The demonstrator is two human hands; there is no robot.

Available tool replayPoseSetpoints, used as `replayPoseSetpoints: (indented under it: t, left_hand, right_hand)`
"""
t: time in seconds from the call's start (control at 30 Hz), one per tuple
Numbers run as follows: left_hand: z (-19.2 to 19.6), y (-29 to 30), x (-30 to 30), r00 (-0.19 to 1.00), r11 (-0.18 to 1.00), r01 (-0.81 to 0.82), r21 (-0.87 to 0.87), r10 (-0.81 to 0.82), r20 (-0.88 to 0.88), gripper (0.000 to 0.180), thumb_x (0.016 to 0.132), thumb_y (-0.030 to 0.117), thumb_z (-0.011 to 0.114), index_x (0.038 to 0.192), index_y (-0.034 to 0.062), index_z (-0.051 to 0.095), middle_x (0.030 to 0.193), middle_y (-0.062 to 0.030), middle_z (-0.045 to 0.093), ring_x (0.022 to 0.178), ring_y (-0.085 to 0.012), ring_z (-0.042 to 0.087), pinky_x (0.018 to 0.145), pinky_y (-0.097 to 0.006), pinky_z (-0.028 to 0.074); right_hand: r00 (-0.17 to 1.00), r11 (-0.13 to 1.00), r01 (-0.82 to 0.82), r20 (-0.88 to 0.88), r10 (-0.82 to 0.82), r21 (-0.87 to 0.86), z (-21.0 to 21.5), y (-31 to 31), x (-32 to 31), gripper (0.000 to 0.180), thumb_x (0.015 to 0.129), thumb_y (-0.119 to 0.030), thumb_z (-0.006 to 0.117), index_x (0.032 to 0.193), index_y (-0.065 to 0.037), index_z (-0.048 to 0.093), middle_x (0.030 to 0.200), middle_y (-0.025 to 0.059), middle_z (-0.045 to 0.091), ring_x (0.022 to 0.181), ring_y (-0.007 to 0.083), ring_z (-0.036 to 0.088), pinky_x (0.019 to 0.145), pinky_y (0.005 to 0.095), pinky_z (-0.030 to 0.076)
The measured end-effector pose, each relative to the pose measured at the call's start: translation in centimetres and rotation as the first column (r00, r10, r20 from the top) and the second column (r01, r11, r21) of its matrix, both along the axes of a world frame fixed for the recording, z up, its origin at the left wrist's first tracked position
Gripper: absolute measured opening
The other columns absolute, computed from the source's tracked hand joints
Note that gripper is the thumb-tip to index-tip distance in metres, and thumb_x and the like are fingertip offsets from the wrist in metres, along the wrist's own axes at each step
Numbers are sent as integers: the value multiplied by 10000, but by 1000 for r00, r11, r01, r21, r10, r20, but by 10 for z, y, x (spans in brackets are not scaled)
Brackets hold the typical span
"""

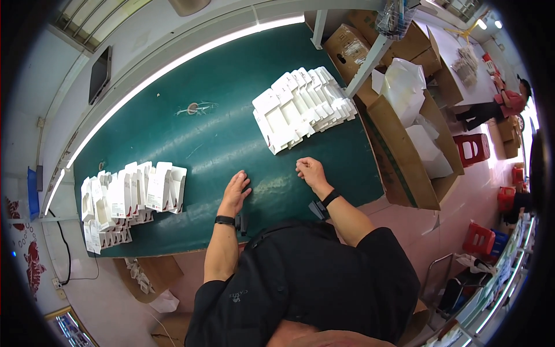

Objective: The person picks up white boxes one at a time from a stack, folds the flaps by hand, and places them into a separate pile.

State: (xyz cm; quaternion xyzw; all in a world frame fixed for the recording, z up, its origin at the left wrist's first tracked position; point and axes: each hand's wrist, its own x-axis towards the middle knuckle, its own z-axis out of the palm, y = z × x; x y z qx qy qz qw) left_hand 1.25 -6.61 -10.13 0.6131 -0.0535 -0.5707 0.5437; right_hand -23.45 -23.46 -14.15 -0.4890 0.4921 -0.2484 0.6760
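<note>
My left hand [236, 193] is over the green table top near its front edge, fingers stretched out and slightly apart, holding nothing. To its right, my right hand [312, 172] has its fingers curled in, and nothing shows in them. Just beyond the right hand lies a fanned stack of white flattened cardboard box blanks [300, 107]. On the far left of the table stand several white folded boxes [167, 188] with dark red marks, packed close together in rows. Neither hand touches the blanks or the boxes.
A large open carton [404, 168] with white plastic bags [403, 87] stands against the table's right edge. A white metal post [370, 65] rises at the back right. Beneath the left side is another carton [167, 274]. Red stools [471, 149] and a person [509, 103] are farther right.
</note>
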Motion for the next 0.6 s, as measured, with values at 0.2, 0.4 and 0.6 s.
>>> replayPoseSetpoints:
  t: [0.2, 0.4, 0.6]
  left_hand:
    - [2, 96, 2, 955, 957, -289, -14, 287, -75, 549, 1014, 395, 576, 1456, 95, 448, 1457, -85, 507, 1325, -238, 486, 1030, -422, 425]
    - [-4, 200, -31, 831, 832, -553, 45, 555, -45, 482, 1009, 380, 586, 1393, 103, 495, 1377, -88, 566, 1257, -227, 540, 1004, -400, 444]
    - [-9, 297, -99, 619, 613, -776, 148, 785, -5, 419, 1003, 375, 597, 1328, 120, 528, 1322, -77, 596, 1202, -210, 573, 966, -374, 465]
  right_hand:
    - [992, 991, -128, 12, 128, 41, 4, 15, -3, 162, 945, -174, 658, 1021, -33, 674, 821, 35, 676, 645, 91, 608, 576, 229, 491]
    - [945, 943, -328, -4, 328, 56, -7, 24, 1, 186, 951, -187, 663, 1053, -33, 680, 835, 37, 684, 668, 88, 619, 584, 221, 495]
    - [930, 933, -361, -86, 358, -14, -19, 27, 10, 184, 945, -146, 658, 1066, -9, 674, 836, 34, 682, 680, 92, 627, 600, 225, 511]
